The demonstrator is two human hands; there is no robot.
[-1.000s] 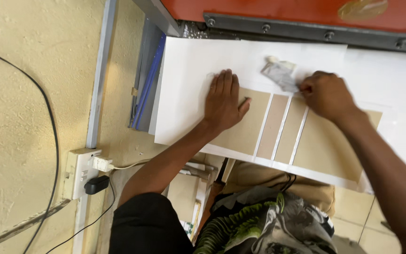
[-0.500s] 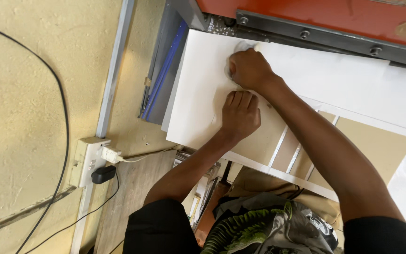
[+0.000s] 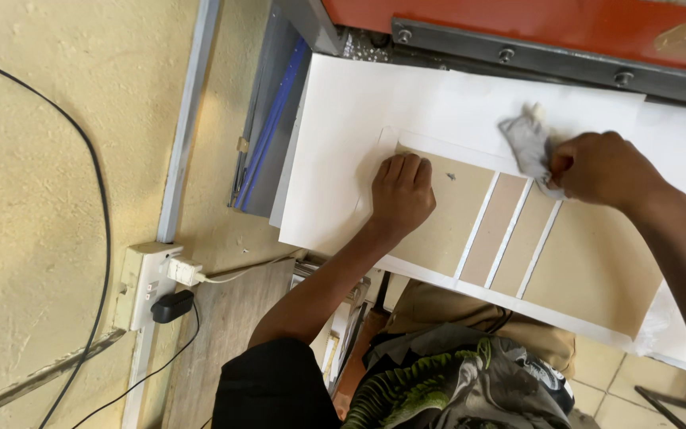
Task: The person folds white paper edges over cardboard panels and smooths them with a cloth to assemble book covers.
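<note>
A large white sheet [image 3: 343, 151] lies on a work surface, with brown cardboard panels [image 3: 589, 262] laid on it side by side, two wide and two narrow strips. My left hand [image 3: 401, 193] presses flat on the left cardboard panel, fingers together. My right hand [image 3: 601, 167] grips a crumpled grey cloth [image 3: 526, 143] and holds it against the top edge of the narrow strips.
A red machine body with a bolted grey metal bar [image 3: 557, 59] runs along the top. A wall socket [image 3: 148, 282] with a white plug and a black adapter sits at the lower left on the yellow wall. Dark and green patterned clothing [image 3: 454, 389] shows below.
My right hand with the cloth has swept from the sheet's top left corner back to the right, onto the narrow strips. My left hand stays pressed on the left panel.
</note>
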